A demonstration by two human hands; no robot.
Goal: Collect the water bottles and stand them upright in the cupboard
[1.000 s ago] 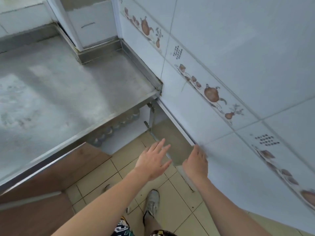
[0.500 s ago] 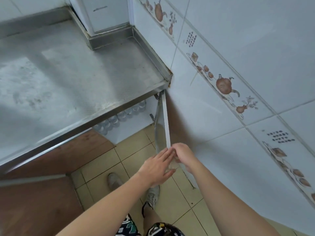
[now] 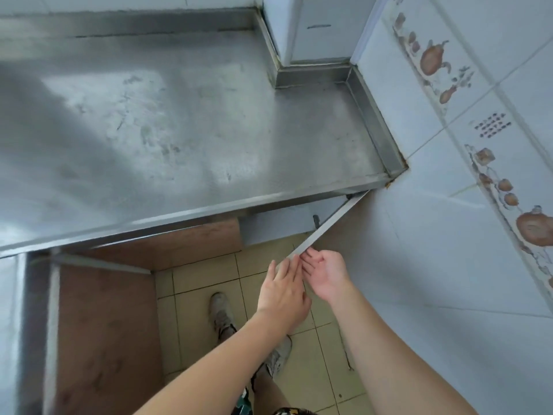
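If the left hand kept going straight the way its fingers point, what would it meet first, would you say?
The left hand points up and right; its fingertips already seem to reach the free edge of the open cupboard door, so the door comes first, though depth is hard to judge.

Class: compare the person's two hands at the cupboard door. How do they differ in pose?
The left hand shows its back, fingers straight, against the cupboard door edge. The right hand shows its palm, fingers loosely curled at that edge. Both meet at the door's outer end; neither holds a bottle.
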